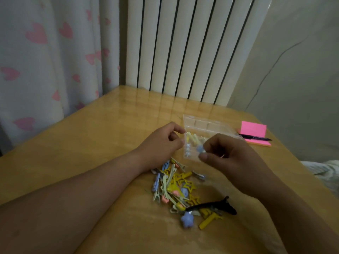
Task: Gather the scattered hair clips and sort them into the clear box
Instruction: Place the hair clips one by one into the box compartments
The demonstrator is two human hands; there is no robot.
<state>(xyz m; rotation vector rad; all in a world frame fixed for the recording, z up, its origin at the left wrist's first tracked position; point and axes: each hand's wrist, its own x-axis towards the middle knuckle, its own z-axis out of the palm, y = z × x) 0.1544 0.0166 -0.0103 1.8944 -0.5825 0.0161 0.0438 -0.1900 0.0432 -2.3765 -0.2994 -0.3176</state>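
Hair clips [176,187] lie heaped on the wooden table [91,153], just in front of the clear box [207,123], which holds a few more. The right hand [229,156] pinches a blue clip [200,149] over the box. The left hand [161,142] curls at the box's left edge, though whether it grips cannot be told.

The clear box [207,123] sits on the table [110,125], with pale yellow and white clips [191,140] in its near-left part. Yellow, blue, pink and pale green hair clips [176,186] lie heaped just before it, a long black clip [212,206] at the heap's near right. The right hand [231,158] pinches a small blue clip [200,149] over the box's near edge.
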